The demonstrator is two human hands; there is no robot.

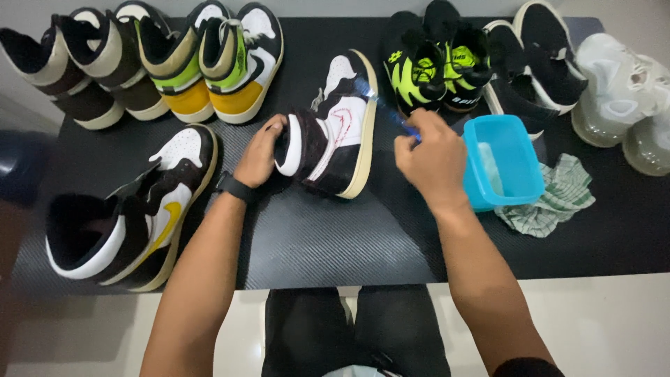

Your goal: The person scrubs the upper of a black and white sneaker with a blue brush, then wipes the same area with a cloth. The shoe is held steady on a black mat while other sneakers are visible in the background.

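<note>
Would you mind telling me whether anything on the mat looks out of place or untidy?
Mostly tidy. The checked cloth lies crumpled beside the blue tub, partly under it. The sneaker held by the left hand lies on its side, while the other shoes stand upright.

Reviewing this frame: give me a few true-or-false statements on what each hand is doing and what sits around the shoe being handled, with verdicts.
1. The left hand grips the heel of the black and white high-top shoe. True.
2. The right hand holds a blue brush against that shoe. True.
3. The blue tub sits left of the shoe. False: it sits to the right, beside the right hand.
4. The checked cloth covers the shoe. False: it lies on the black mat by the tub.
5. The left wrist wears a black band. True.
</note>
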